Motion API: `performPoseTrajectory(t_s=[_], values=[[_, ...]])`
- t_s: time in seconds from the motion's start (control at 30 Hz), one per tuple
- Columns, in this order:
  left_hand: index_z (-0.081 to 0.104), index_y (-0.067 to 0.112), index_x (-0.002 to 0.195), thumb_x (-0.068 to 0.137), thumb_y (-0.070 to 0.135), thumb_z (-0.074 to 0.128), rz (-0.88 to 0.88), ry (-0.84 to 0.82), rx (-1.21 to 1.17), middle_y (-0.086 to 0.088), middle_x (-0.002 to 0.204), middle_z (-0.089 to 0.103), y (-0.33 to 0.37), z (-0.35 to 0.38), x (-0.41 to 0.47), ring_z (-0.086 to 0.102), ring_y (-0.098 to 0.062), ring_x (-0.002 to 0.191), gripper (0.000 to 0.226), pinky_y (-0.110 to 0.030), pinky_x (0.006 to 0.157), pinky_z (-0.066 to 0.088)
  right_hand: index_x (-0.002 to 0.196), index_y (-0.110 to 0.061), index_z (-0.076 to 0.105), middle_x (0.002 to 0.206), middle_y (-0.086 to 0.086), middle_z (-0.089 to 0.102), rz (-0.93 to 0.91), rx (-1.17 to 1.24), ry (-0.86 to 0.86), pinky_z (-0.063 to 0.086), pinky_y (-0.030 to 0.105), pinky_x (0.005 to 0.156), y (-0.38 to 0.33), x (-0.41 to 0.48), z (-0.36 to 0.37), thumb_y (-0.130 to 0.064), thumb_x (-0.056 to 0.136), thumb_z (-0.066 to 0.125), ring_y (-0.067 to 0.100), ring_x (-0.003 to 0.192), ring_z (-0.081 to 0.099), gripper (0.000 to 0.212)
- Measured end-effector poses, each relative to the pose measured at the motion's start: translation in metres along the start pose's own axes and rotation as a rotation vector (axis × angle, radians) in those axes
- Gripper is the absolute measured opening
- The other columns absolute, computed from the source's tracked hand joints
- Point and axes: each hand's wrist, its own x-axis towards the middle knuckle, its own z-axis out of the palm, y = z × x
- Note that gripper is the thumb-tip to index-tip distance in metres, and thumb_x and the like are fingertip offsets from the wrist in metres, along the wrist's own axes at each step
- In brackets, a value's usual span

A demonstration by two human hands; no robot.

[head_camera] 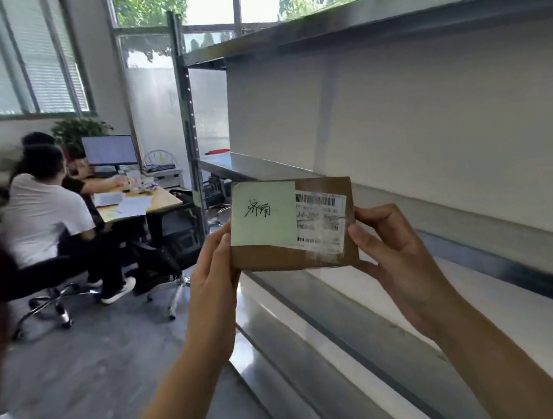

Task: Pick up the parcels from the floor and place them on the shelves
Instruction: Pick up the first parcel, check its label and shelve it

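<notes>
I hold a small brown cardboard parcel [284, 258] upright in front of me, its face toward the camera. It carries a pale green note with black handwriting and a white barcode label. My left hand [215, 275] grips its left edge and my right hand [388, 248] grips its right edge. The parcel is in the air in front of the grey metal shelves [384, 21], level with the middle shelf board [249, 167]. It touches no shelf. The shelf boards in view carry no parcels.
A lower shelf board [490, 340] runs under my right arm. At the left, people sit on wheeled office chairs [53, 286] at a wooden desk [143, 203] with a monitor [110, 152]. Grey floor [96, 367] lies between them and the shelf upright [187, 116].
</notes>
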Motion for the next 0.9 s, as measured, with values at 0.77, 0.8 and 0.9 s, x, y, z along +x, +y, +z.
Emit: performPoseTrajectory(t_s=[0.77,0.8,0.9], values=[[0.072,0.032,0.115,0.107,0.022,0.043,0.018,0.337,0.135,0.010,0.108,0.077,-0.016,-0.167,0.144,0.068,-0.001,0.095,0.031,-0.024,0.085,0.050,0.137,-0.040,0.054,0.139,-0.010,0.061,0.075,0.174,-0.313,0.045,0.051,0.108,0.129,0.165,0.189,-0.037,0.090,0.058,0.017,0.131,0.056,0.047],[0.072,0.032,0.114,0.107,0.021,0.043,0.023,0.350,0.138,0.012,0.106,0.077,-0.019,-0.165,0.155,0.068,0.000,0.093,0.032,-0.022,0.083,0.051,0.137,-0.040,0.055,0.139,-0.011,0.061,0.076,0.182,-0.328,0.045,0.050,0.109,0.132,0.176,0.190,-0.037,0.090,0.058,0.016,0.131,0.056,0.047],[0.071,0.029,0.117,0.107,0.020,0.042,0.026,0.375,0.151,0.011,0.106,0.077,-0.029,-0.162,0.186,0.069,-0.002,0.095,0.032,-0.017,0.079,0.054,0.135,-0.040,0.057,0.135,-0.011,0.064,0.080,0.203,-0.360,0.048,0.043,0.105,0.143,0.212,0.191,-0.034,0.090,0.057,0.012,0.125,0.060,0.045]])
